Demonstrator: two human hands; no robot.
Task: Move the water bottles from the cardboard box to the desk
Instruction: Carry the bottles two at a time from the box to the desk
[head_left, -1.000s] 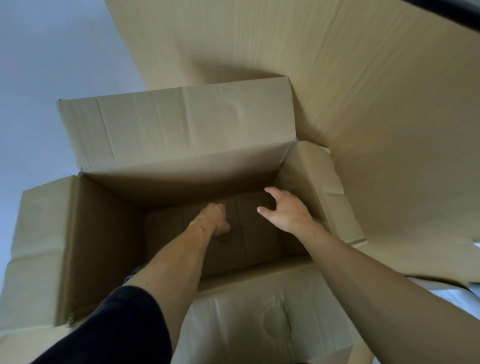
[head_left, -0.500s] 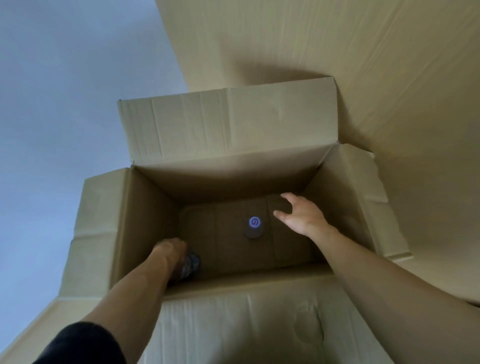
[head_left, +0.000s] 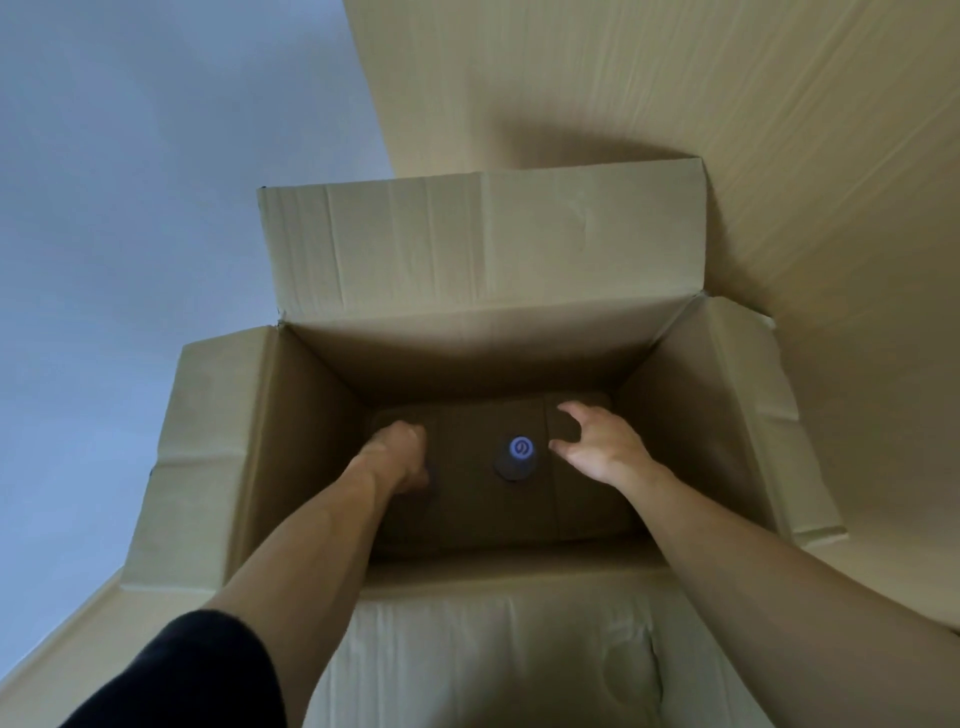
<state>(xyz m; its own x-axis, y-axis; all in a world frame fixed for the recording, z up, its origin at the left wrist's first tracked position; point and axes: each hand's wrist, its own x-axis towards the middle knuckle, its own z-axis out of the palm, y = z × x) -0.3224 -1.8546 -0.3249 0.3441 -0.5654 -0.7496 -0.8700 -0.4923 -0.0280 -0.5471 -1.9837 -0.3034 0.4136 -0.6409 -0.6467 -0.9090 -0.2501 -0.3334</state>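
box (head_left: 322, 457): open, centre frame, on flat cardboard (head_left: 675, 104) | upper left: pale blue-grey surface (head_left: 130, 208) | bottle (head_left: 517, 457): upright | your right hand (head_left: 602, 447): spread, empty | your left hand (head_left: 400, 457): curled, possibly gripping something, can't tell

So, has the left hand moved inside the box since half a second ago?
Yes. The left hand has left the near-left corner of the box and gone farther in, closer to the blue-capped bottle standing on the floor of it.
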